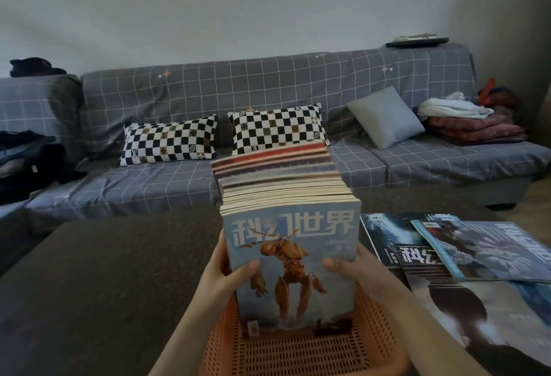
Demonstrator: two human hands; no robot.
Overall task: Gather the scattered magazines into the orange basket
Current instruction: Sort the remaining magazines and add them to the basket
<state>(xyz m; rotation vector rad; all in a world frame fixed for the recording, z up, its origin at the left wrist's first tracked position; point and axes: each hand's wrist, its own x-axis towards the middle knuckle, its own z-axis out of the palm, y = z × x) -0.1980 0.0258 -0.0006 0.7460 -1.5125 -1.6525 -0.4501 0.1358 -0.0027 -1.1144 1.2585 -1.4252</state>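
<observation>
A thick stack of magazines (290, 226) stands upright in the orange basket (301, 351) at the bottom centre, its front cover pale blue with an orange creature. My left hand (229, 271) grips the stack's left side, thumb on the cover. My right hand (354, 268) grips the right side, thumb on the cover too. To the right of the basket, three more magazines lie overlapping on the dark table: a blue one (489, 250) on top, a dark one (384, 235) behind, a large one (501, 325) nearest me.
The basket and loose magazines rest on a dark brown table (104, 286). Behind it runs a grey checked sofa (208, 89) with two checkered pillows (170, 140), a grey cushion (387, 116), folded blankets (474, 128) at the right end and dark clothes (26, 161) at the left.
</observation>
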